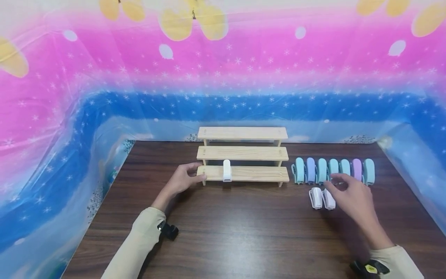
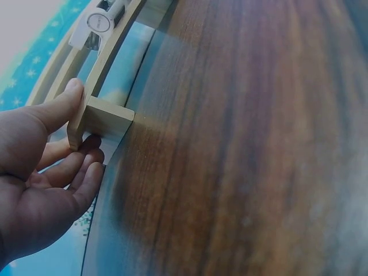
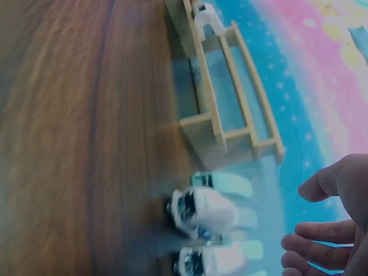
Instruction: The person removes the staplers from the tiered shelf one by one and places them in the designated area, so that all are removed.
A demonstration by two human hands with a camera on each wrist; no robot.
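Note:
My left hand (image 1: 181, 179) grips the left end of a three-step wooden display stand (image 1: 259, 174). In the left wrist view its thumb lies on the lowest step and its fingers curl beneath. One small white stapler-like gadget (image 1: 227, 170) stands on that step, left of centre. My right hand (image 1: 355, 195) hovers at the right with thumb and fingers apart, holding nothing. Beside its fingertips are two white gadgets of the same shape, the left one (image 1: 316, 198) and the right one (image 1: 329, 199). The right wrist view shows the hand (image 3: 339, 218) apart from them.
Behind the white pair runs a row of several similar gadgets, mostly teal (image 1: 322, 170), with a blue one (image 1: 310, 170) and a purple one (image 1: 356, 169). All lie on a dark wooden table (image 1: 223, 240). A patterned pink and blue cloth (image 1: 223, 77) hangs behind.

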